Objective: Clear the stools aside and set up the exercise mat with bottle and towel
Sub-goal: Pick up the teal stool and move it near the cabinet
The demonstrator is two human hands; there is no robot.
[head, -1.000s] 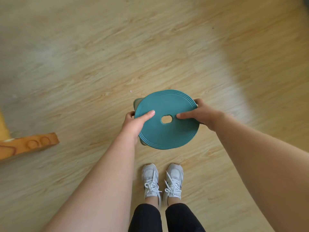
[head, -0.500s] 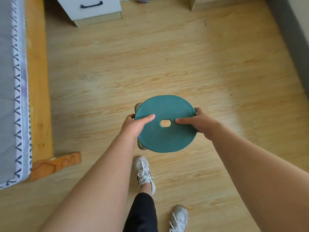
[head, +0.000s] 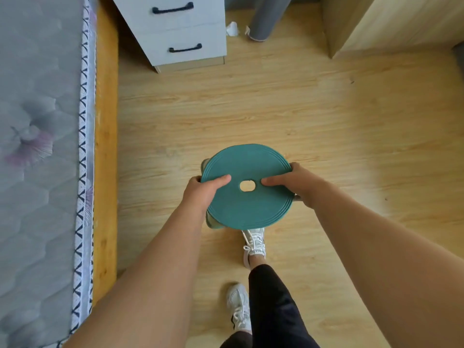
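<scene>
A round teal stool (head: 247, 204) with an oval hole in its seat is held up off the wooden floor in front of me. My left hand (head: 200, 192) grips its left rim, thumb lying on the seat. My right hand (head: 297, 183) grips the right rim the same way. The stool's legs are mostly hidden under the seat. A grey rolled mat (head: 267, 17) stands upright at the top of the view, beside a white crumpled thing (head: 232, 28) on the floor. No bottle is in view.
A bed with a grey patterned mattress (head: 37, 146) and orange wooden frame (head: 105, 146) runs along the left. A white drawer unit (head: 175, 28) stands ahead, a light wooden cabinet (head: 391, 21) at top right. My feet in white shoes (head: 253, 243) are below the stool.
I have walked forward with the stool held in both hands. The bed, drawer unit, rolled mat and cabinet have come into view; my grip on the stool is unchanged.
</scene>
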